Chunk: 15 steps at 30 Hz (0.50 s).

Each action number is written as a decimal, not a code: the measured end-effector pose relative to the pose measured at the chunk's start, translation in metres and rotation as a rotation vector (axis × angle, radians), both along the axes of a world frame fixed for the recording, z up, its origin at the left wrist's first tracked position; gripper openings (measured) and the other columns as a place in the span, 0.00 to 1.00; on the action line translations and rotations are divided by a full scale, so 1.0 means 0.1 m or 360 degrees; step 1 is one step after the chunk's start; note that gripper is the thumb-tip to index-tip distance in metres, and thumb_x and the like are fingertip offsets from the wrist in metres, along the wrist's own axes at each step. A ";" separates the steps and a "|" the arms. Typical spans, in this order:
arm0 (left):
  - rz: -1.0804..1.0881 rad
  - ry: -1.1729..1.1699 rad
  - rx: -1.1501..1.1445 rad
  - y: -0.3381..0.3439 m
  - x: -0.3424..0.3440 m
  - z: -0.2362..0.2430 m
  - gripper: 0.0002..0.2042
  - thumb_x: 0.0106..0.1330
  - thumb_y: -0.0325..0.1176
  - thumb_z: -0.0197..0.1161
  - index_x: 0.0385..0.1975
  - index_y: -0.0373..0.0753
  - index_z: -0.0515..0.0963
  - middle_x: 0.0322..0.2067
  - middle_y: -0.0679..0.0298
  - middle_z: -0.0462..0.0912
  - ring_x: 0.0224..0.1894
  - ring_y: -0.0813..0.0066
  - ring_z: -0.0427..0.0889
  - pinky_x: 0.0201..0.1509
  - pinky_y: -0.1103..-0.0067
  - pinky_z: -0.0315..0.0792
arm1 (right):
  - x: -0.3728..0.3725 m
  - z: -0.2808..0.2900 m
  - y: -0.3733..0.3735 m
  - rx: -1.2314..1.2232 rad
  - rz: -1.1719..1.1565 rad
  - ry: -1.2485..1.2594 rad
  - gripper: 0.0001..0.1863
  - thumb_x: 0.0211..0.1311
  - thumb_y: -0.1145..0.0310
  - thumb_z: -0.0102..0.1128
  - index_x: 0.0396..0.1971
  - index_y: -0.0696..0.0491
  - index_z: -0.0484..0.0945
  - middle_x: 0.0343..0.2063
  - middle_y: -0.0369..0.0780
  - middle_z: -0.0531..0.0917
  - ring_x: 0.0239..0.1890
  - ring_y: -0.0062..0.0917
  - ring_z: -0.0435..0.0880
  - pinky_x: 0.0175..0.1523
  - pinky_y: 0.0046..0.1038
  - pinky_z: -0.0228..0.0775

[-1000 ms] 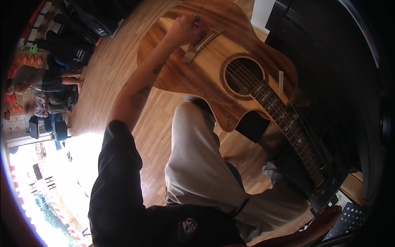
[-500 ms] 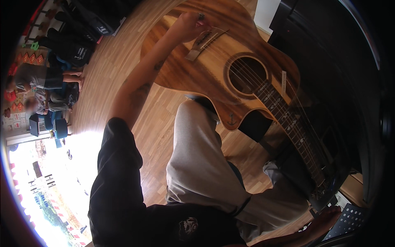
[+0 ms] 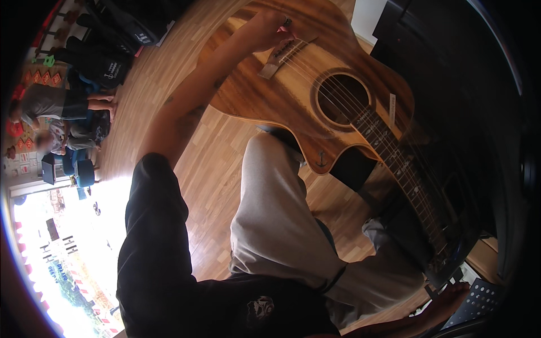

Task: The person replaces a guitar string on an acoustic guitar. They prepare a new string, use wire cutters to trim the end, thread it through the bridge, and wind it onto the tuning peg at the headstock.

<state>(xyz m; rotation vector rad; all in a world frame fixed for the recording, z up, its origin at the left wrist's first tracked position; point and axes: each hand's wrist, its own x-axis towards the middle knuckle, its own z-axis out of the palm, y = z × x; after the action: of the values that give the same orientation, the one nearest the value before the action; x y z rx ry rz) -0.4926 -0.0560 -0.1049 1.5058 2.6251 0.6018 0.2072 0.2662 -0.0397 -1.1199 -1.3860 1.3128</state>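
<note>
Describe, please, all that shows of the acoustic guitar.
The acoustic guitar has a brown, wooden-looking cutaway body, paler down the middle, with an anchor mark, round soundhole, white label and dark inlaid fretboard. Strings cross the soundhole. It lies face up past the knee, neck toward the lower right. The left hand is at its bridge; the headstock is shadowed.

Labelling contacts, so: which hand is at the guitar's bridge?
The left hand, wearing a ring, near picture top at the bridge. The right hand is well away from it, at lower right beyond the neck.
</note>
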 end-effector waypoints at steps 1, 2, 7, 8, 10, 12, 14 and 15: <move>0.0008 -0.0010 0.0002 0.00 0.00 0.00 0.05 0.64 0.31 0.67 0.36 0.41 0.85 0.32 0.64 0.88 0.35 0.71 0.86 0.42 0.74 0.79 | 0.10 -0.01 0.07 -0.0019 0.0067 0.0034 0.20 0.78 0.58 0.42 0.53 0.60 0.73 0.46 0.36 0.78 0.51 0.18 0.75 0.59 0.23 0.64; 0.0016 -0.0020 0.0005 0.00 0.01 -0.01 0.05 0.64 0.31 0.67 0.36 0.40 0.86 0.32 0.63 0.88 0.35 0.71 0.86 0.41 0.74 0.79 | 0.21 -0.02 0.13 -0.0039 0.0135 0.0068 0.20 0.78 0.59 0.42 0.54 0.60 0.73 0.47 0.37 0.78 0.52 0.19 0.75 0.60 0.23 0.64; -0.0007 0.0017 -0.0022 0.05 0.05 0.00 0.04 0.64 0.30 0.66 0.36 0.41 0.86 0.32 0.63 0.88 0.34 0.70 0.86 0.41 0.73 0.78 | 0.29 -0.04 0.18 -0.0034 0.0277 0.0068 0.20 0.79 0.58 0.42 0.54 0.60 0.72 0.45 0.36 0.78 0.50 0.18 0.75 0.57 0.22 0.65; 0.0000 0.0017 -0.0045 0.09 0.09 0.00 0.04 0.64 0.29 0.66 0.36 0.41 0.86 0.32 0.63 0.87 0.34 0.69 0.86 0.41 0.73 0.78 | 0.30 -0.03 0.18 -0.0045 0.0286 0.0066 0.20 0.79 0.58 0.42 0.54 0.60 0.72 0.44 0.36 0.78 0.49 0.18 0.75 0.57 0.23 0.65; 0.0049 0.0131 -0.0125 0.11 0.06 -0.07 0.04 0.63 0.29 0.66 0.35 0.42 0.86 0.31 0.62 0.87 0.34 0.66 0.86 0.41 0.72 0.78 | 0.19 -0.01 0.12 -0.0042 0.0224 0.0044 0.20 0.79 0.59 0.42 0.54 0.60 0.72 0.43 0.36 0.78 0.49 0.18 0.75 0.57 0.23 0.65; 0.0063 0.0197 -0.0186 0.15 0.08 -0.08 0.04 0.63 0.29 0.65 0.35 0.42 0.86 0.31 0.61 0.86 0.34 0.64 0.85 0.41 0.72 0.78 | 0.16 0.00 0.11 -0.0032 0.0216 0.0039 0.20 0.79 0.59 0.42 0.54 0.60 0.72 0.43 0.36 0.78 0.48 0.18 0.75 0.57 0.23 0.65; 0.0044 0.0215 -0.0228 0.19 0.16 -0.04 0.04 0.63 0.29 0.66 0.36 0.43 0.86 0.30 0.60 0.86 0.34 0.62 0.85 0.41 0.71 0.78 | 0.17 0.02 0.11 -0.0014 0.0262 0.0049 0.20 0.79 0.59 0.42 0.54 0.60 0.72 0.43 0.36 0.78 0.48 0.18 0.75 0.57 0.23 0.65; -0.0020 0.0279 -0.0098 0.16 0.16 -0.05 0.04 0.62 0.29 0.66 0.36 0.42 0.85 0.30 0.60 0.86 0.33 0.62 0.85 0.41 0.71 0.78 | 0.17 0.02 0.12 -0.0009 0.0265 0.0057 0.20 0.78 0.59 0.42 0.54 0.60 0.72 0.43 0.36 0.78 0.48 0.18 0.75 0.57 0.23 0.65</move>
<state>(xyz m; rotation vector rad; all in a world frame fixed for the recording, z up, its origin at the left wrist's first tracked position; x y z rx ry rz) -0.4762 -0.0399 -0.1103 1.6246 2.7302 0.4006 0.2246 0.2778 -0.0382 -0.9968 -1.4751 1.4480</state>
